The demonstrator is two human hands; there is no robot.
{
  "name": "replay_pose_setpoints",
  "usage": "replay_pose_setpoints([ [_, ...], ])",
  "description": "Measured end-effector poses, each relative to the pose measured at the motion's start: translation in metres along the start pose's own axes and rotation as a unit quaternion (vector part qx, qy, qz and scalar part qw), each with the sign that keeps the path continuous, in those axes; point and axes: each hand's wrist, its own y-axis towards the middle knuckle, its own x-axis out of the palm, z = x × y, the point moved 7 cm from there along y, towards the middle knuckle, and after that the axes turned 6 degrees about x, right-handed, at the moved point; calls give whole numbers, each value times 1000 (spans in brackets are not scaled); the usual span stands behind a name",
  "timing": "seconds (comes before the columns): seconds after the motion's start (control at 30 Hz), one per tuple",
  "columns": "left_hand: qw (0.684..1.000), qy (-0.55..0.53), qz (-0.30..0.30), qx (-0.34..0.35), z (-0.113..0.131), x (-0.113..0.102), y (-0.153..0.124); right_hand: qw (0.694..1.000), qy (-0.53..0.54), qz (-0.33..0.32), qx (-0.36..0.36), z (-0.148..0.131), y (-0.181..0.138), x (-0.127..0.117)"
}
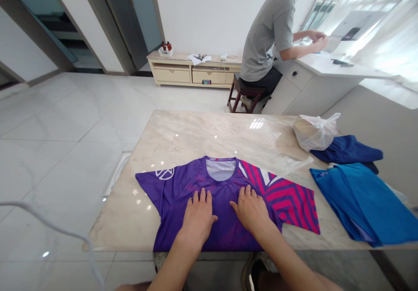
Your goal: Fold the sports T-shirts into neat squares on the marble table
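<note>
A purple jersey (225,221) lies spread face up on the marble-look table (202,130), its collar pointing away from me. One sleeve is plain purple with a white round emblem; the other has pink and purple stripes with white accents. My left hand (198,215) rests flat on the chest, left of centre, fingers stretched toward the collar. On the other side of the chest, my right hand (252,208) also lies flat with its thumb out to the side. Neither hand grips the cloth. The jersey's lower part reaches the table's near edge.
Folded blue clothing (369,204) lies at the table's right end, with a dark blue garment (349,149) and a white plastic bag (316,131) behind it. Beyond the table, a person (269,34) sits on a stool (243,91) at a white desk (339,67). A white cable (58,225) hangs at left.
</note>
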Motion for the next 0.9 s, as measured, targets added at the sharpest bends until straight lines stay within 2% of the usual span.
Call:
replay_pose_setpoints([
  [0.17, 999, 25, -16, -22, -10, -3, -7, 1000, 8, -3, -3, 1, -2, -3],
  [0.33, 992, 75, -9, -102, -36, -1, -15, 1000, 3, 2, -5, 5, 2, -2],
  [0.47, 989, 92, 8, -116, -52, 6, -18, 1000, 5, 14, 2, 14, 6, 7],
  [0.7, 985, 84, 2, -150, -77, 9, -15, 996, -4, -18, 85, 60, 19, 37],
  [0.9, 984, 37, -33, -169, -88, 13, 1, 996, 14, -31, 79, 100, 40, 63],
])
